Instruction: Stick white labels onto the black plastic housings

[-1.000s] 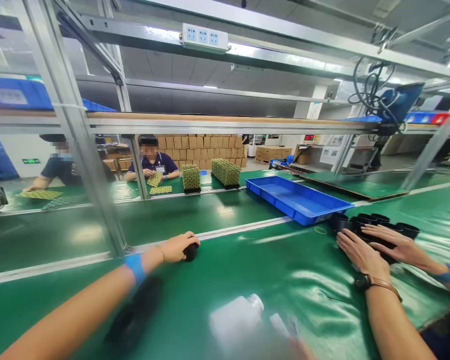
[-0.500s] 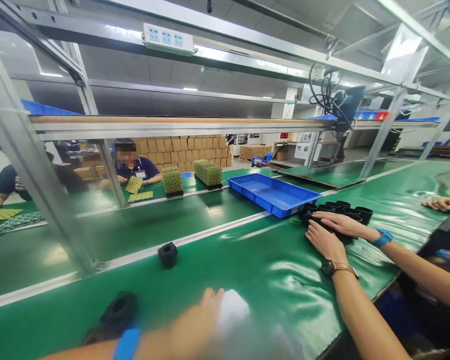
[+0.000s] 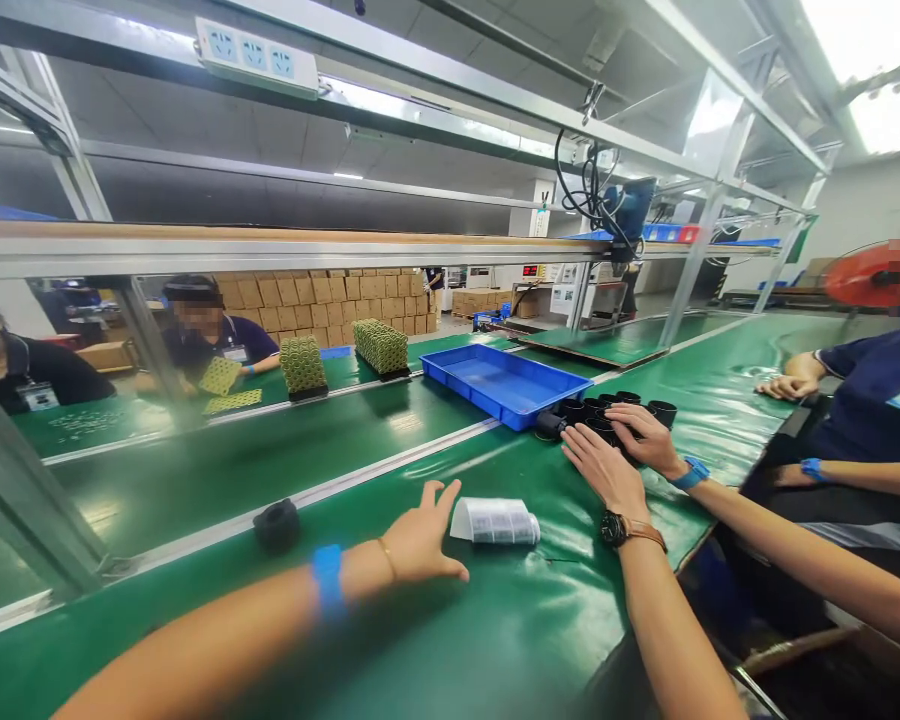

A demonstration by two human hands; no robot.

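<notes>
My left hand point(image 3: 418, 540), with a blue band on its wrist, reaches in from the lower left over the green work surface. Its fingers and thumb are spread, with nothing between them. Just beyond the fingertips lies a curled white printed paper point(image 3: 495, 522), apart from the hand. Behind my forearm stands a blurred black round part point(image 3: 277, 527). My right hand is out of view. A co-worker's two hands rest at a group of several black cup-shaped parts point(image 3: 594, 410); one hand point(image 3: 607, 468) has a watch at its wrist, the other point(image 3: 649, 438) a blue band.
A blue tray point(image 3: 506, 384) lies behind the black parts. Two stacks of yellow-green mesh pieces point(image 3: 304, 367) stand across the line. Metal posts point(image 3: 26, 490) and an overhead rail with a socket strip point(image 3: 256, 58) frame the bench. Other people sit across and at the right.
My left hand has let go of the white paper, which now lies on the green surface. The view has swung right, showing more of the co-worker at the right.
</notes>
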